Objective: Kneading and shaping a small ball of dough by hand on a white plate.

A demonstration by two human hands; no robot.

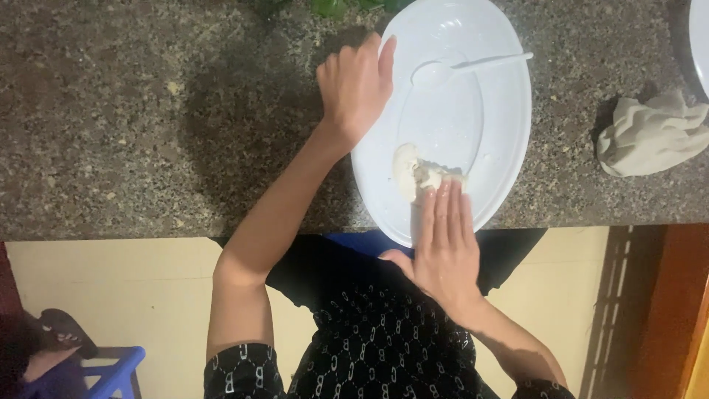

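Observation:
A large white oval plate (509,111) lies on a speckled granite counter (148,118), overhanging its near edge. My left hand (354,89) grips the plate's left rim, thumb over the edge. A small lump of pale dough (410,171) sits on the near part of the plate. My right hand (443,247) is flat with fingers straight and together, fingertips pressing on the dough's right side. A white plastic spoon (461,66) rests in the plate's far half, handle pointing right.
A crumpled beige cloth (650,133) lies on the counter at the right. Another white dish's edge (700,37) shows at the top right corner. Green leaves (332,6) sit at the top edge. A blue stool (111,369) stands on the floor at the lower left.

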